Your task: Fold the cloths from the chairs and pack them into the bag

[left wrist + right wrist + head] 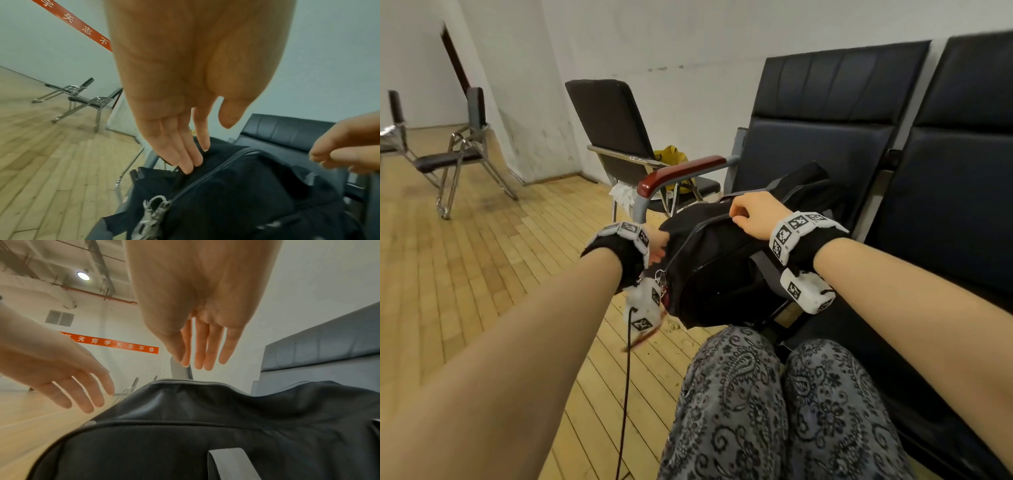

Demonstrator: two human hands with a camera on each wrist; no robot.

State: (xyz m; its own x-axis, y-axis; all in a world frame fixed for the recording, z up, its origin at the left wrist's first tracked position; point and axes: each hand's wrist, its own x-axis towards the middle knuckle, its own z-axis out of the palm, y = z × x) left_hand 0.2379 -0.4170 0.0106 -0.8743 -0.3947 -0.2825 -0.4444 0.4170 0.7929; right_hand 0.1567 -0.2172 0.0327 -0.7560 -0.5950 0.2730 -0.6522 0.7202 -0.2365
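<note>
here the bag [722, 270] lies under both hands, left hand [657, 241], right hand [751, 216].

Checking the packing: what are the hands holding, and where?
The right hand pinches the black bag at its top zipper line; the pull itself is hidden. The left hand only rests straight fingers on the bag's end.

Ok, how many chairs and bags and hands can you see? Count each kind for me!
Padded seats: 2
Metal-framed chairs: 3
Black bag: 1
Yellow thing on a chair, bag or cloth, cannot tell: 1
Hands, left hand and right hand: 2
Total: 9
</note>
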